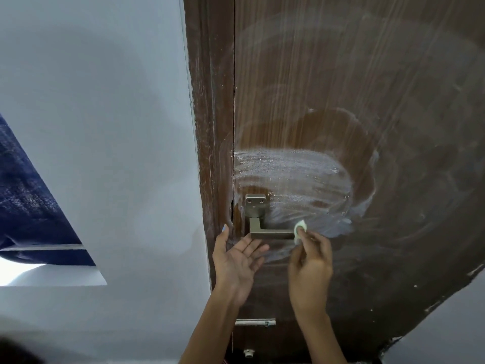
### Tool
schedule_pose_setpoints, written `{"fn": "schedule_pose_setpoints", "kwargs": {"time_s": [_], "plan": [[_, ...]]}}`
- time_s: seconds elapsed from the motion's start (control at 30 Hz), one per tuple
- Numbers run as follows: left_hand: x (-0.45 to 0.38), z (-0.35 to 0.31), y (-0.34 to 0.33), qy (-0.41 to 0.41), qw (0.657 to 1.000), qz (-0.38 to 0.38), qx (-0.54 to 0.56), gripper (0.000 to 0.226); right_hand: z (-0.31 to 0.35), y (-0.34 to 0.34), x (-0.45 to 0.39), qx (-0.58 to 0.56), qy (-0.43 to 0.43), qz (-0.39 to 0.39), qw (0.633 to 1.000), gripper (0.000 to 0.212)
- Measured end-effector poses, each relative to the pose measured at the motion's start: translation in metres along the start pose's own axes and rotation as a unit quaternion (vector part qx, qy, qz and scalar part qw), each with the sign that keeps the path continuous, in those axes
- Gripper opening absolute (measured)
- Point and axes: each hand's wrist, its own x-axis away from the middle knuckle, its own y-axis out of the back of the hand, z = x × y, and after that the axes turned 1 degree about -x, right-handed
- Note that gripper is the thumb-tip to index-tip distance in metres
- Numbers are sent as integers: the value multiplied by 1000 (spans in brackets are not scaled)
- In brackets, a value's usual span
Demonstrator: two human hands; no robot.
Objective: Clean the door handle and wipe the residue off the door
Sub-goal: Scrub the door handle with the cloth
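A dark brown wooden door (393, 74) fills the right half of the view. White smeared residue (291, 172) swirls across it above and to the right of the metal lever handle (270, 233). The handle's square plate (256, 204) sits near the door's left edge. My right hand (311, 264) pinches a small white wipe (299, 230) against the lever's free end. Just below the lever my left hand (236, 261) is held palm up, fingers spread, holding nothing.
The brown door frame (212, 127) runs down beside the door, with white paint flecks on it. A pale wall (105, 127) lies to the left, with dark blue fabric (26, 206) at the far left. A small metal latch (256, 322) sits lower on the door.
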Motion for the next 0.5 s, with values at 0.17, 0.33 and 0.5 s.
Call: {"fn": "schedule_pose_setpoints", "kwargs": {"time_s": [0.17, 0.33, 0.5], "plan": [[5, -1, 0, -12, 1000, -7, -21, 64, -11, -18, 15, -172, -205, -31, 963, 22], [10, -10, 10, -42, 993, -38, -100, 55, -12, -44, 32, -366, -364, 53, 855, 26], [15, -30, 9, -114, 984, -48, -128, 43, 6, -71, 13, -505, -381, 40, 774, 21]]}}
